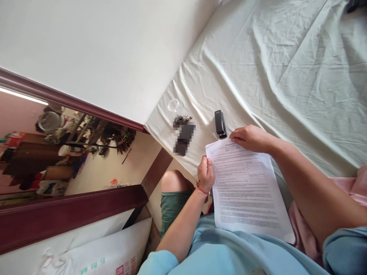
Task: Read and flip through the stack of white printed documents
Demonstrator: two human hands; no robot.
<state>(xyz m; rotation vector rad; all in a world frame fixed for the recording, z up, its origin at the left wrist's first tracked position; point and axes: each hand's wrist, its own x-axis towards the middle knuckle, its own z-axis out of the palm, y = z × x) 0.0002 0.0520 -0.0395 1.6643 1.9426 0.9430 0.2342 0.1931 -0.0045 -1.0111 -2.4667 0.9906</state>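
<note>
A printed sheaf of paper lies tilted across my lap and the edge of the bed, its lines of text facing up. My left hand grips its left edge, thumb on top; a red string circles that wrist. At the top edge, my right hand pinches the paper with its fingers bent over the corner area. Just beyond the paper's top edge rests a black stapler on the sheet, apart from both hands. How many pages are in the sheaf I cannot tell.
On the pale green bedsheet, a blurred dark object lies beside a bunch of keys and a clear round lid. A white wall rises at left. Beyond the dark red doorframe is a cluttered room; white sacks stand below.
</note>
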